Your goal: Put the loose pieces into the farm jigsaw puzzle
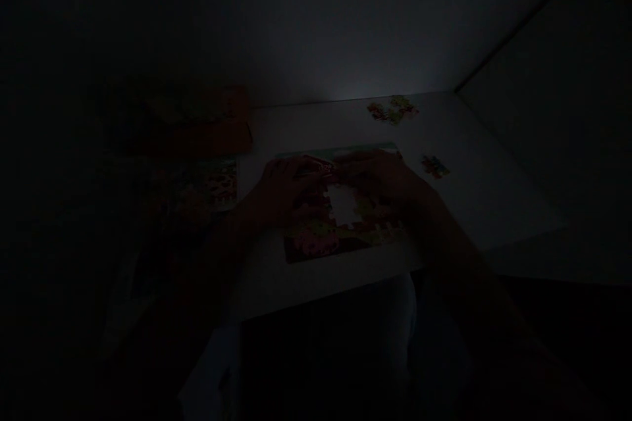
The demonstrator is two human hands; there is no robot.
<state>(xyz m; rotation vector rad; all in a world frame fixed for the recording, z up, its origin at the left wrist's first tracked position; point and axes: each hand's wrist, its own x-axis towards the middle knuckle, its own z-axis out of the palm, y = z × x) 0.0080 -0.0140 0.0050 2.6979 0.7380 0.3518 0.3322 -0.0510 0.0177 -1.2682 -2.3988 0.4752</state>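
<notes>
The picture is very dark. A partly assembled jigsaw puzzle (316, 243) lies flat on a white table, with a white gap (344, 204) in its middle. My left hand (286, 191) rests over the puzzle's left part, fingers spread and reaching toward the gap. Over the upper right part bends my right hand (380, 174), its fingers pointing left to the gap's top edge. Both sets of fingertips come close together there. Whether the right fingers pinch a puzzle piece is hidden by the darkness.
Loose puzzle pieces (394, 110) lie in a heap at the back right, and a smaller cluster (435, 166) sits nearer. An orange box (227, 138) stands at the back left. In front of it lies a printed picture sheet (222, 184). Pale walls border the white table (494, 177).
</notes>
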